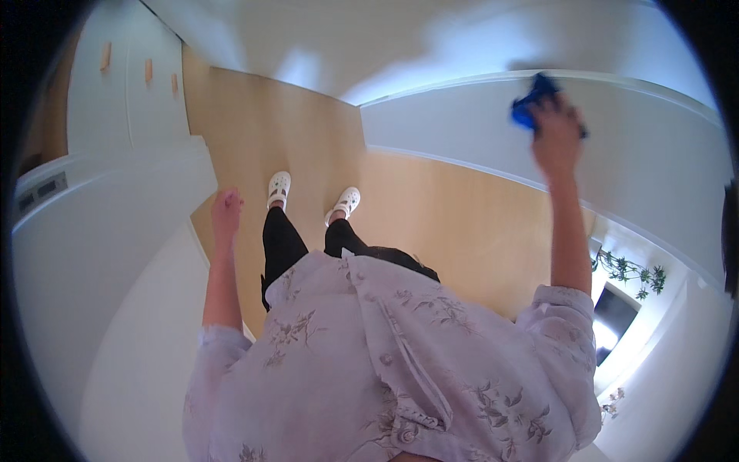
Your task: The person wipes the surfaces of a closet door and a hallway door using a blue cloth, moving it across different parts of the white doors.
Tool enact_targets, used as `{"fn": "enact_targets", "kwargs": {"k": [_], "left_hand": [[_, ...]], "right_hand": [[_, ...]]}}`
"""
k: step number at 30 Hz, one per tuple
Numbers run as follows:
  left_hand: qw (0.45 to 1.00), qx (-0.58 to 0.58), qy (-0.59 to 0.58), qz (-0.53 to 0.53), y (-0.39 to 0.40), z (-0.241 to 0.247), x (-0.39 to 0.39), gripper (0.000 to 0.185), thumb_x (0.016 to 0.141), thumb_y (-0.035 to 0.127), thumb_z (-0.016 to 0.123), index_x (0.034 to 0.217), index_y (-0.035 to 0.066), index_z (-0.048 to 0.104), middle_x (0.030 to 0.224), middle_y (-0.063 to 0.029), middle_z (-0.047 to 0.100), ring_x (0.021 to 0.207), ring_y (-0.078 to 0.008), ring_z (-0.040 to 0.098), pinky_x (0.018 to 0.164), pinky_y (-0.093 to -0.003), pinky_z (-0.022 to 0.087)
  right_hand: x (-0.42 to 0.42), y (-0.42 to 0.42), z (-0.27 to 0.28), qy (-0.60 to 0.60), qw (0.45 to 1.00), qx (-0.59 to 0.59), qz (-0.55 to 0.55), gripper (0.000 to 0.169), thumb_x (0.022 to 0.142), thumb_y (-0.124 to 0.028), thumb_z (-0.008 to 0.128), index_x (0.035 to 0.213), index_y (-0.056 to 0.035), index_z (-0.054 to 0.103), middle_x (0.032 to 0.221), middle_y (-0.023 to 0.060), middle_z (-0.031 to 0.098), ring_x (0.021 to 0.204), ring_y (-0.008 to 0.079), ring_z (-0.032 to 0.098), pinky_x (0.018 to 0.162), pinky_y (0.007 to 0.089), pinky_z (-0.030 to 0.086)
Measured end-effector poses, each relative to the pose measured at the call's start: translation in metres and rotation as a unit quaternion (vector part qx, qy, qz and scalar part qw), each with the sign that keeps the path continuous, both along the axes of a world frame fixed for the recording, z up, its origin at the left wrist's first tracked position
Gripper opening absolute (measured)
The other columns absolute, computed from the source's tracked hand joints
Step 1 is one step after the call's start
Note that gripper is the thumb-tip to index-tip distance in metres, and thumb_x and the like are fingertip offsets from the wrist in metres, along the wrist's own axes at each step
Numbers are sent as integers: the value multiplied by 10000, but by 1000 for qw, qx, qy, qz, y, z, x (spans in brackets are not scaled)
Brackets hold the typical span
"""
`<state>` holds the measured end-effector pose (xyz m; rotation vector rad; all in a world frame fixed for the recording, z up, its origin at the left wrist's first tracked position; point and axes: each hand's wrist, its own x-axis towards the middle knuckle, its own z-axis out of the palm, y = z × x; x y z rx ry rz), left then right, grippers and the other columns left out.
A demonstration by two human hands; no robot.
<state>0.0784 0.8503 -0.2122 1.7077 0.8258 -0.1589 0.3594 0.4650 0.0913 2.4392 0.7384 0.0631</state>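
Observation:
My right hand [557, 133] is stretched out at the upper right and holds a blue cloth [526, 110]. The cloth lies against a pale panel [456, 124], close to the white strip [606, 77] along the panel's upper edge. Part of the cloth is hidden under my fingers, and hand and cloth look slightly blurred. On the left, my left hand [227, 208] hangs over the floor with its fingers curled, and nothing shows in it. It is near the rounded corner of a white surface [167, 167].
Wooden floor [456, 213] lies around my white clogs [279, 187]. White cabinet doors with wooden handles [148, 70] stand at the upper left. A dark socket or switch plate [43, 192] is at the left edge. A green plant [629, 270] shows at the right.

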Motion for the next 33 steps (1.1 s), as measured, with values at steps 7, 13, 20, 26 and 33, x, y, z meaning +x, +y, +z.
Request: {"fn": "enact_targets", "kwargs": {"k": [7,13,20,26,33], "left_hand": [[997,-65,19,42,-24,21,24,178,787,156,466,905,29,509,768,-39,533,649,-109,520,575,-225,409],[995,-23,99,15,-25,-4,-67,184,778,149,472,898,14,508,748,-59,543,670,-128,534,601,-232,417],[997,-29,62,27,-33,-25,-66,181,771,147,475,883,9,506,746,-78,548,656,-142,540,610,-242,423],[999,24,-10,21,-13,14,21,165,778,157,451,850,18,505,739,-69,543,670,-142,536,605,-258,418],[982,108,-29,-150,-14,-75,54,223,782,188,420,889,7,494,879,-152,503,850,-292,476,732,-367,373]], "right_hand": [[7,-19,-111,54,996,14,68,275,658,-50,454,907,-89,566,1048,76,488,1097,253,331,937,390,198],[-42,-42,-235,258,957,-130,38,176,680,-138,463,774,-83,602,1032,61,491,1068,271,331,904,358,262],[-66,-46,-126,204,978,-39,30,174,626,-78,485,767,-88,586,937,53,528,1010,236,401,900,369,255],[-22,10,45,-199,980,28,6,309,653,1,459,941,-91,527,1003,76,495,1035,248,379,874,406,263],[-84,-69,-60,81,986,132,-55,253,680,-25,421,881,-112,548,1021,77,495,1050,253,381,919,406,215]]}}
